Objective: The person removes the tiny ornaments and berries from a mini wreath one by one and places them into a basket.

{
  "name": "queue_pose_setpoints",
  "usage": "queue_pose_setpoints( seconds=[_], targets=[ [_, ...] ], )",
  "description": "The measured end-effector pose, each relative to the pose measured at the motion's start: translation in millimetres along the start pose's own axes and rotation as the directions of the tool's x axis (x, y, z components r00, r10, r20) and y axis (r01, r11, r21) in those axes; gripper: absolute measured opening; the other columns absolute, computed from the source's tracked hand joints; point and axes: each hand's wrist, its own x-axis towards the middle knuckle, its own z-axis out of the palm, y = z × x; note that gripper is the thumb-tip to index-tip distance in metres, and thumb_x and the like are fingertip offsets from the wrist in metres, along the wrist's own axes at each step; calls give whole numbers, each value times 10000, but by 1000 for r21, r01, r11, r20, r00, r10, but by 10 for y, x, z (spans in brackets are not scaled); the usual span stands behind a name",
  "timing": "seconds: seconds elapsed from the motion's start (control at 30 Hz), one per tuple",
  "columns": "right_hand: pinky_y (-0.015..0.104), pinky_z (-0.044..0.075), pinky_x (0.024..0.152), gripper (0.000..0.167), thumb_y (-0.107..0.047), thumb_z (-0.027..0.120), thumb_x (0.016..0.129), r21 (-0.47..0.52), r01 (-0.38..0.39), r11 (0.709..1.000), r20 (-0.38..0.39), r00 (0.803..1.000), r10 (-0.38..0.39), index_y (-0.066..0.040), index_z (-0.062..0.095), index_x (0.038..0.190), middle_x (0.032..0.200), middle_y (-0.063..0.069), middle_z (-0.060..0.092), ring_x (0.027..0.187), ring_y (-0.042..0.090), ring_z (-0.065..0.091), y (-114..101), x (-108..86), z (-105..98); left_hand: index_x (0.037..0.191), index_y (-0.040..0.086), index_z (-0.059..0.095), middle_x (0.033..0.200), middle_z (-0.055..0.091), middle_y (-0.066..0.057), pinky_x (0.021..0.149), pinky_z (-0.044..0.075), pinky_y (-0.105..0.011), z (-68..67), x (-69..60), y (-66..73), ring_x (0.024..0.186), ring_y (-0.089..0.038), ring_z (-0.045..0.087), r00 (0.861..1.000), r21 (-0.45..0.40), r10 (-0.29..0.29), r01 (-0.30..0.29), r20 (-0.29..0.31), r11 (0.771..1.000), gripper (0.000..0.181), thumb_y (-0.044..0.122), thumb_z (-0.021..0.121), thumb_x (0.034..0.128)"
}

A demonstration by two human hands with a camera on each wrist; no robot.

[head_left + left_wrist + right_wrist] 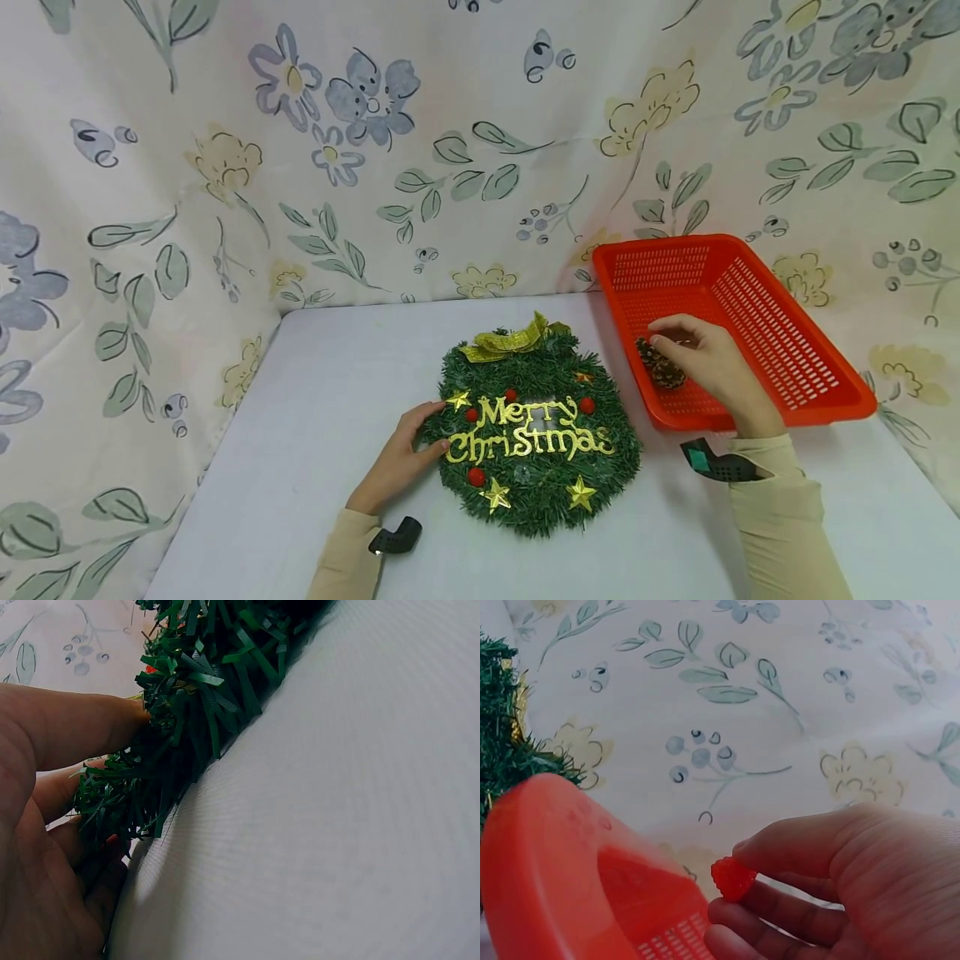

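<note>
A green Christmas wreath [536, 508] lies on the white table, with gold "Merry Christmas" lettering [525, 442], gold stars, red berries and a gold bow [510, 342] at its top. My left hand [405, 458] grips its left edge; in the left wrist view the thumb and fingers [82, 727] close around the green tinsel. Between the thumb and fingers of my right hand [705, 358], a small red berry [733, 878] with a bumpy, raspberry-like surface is pinched. That hand is over the red basket, beside brown pine cones [666, 371].
The red plastic basket [810, 329] with slotted walls stands at the right, close to the wreath. A floral cloth [465, 108] hangs behind and to the left of the table [322, 375]. Both wrists carry small black devices [396, 536].
</note>
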Motion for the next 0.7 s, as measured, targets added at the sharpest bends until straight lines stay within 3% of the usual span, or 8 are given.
queue_pose_setpoints(
  seconds=[0.4,0.7],
  targets=[
    [167,535,712,277,-287,641,1013,13,14,1000,-25,1000,-13,-89,691,1200,1057,-43,724,882,-35,626,96,21,-18,1531,252,430,1625,316,-131,1243,229,-618,5,-12,19,1542,-367,250,1000,2,-3,3,-6,1000,634,238,710,963],
    [175,525,729,325,-331,631,1014,-22,-37,999,-23,999,37,-98,682,1235,1131,-4,709,904,-72,598,126,19,-89,1537,266,418,1632,308,-128,1236,230,-633,-2,-6,1,1545,-369,242,1000,5,11,-11,1,1000,636,258,704,970]
  ],
)
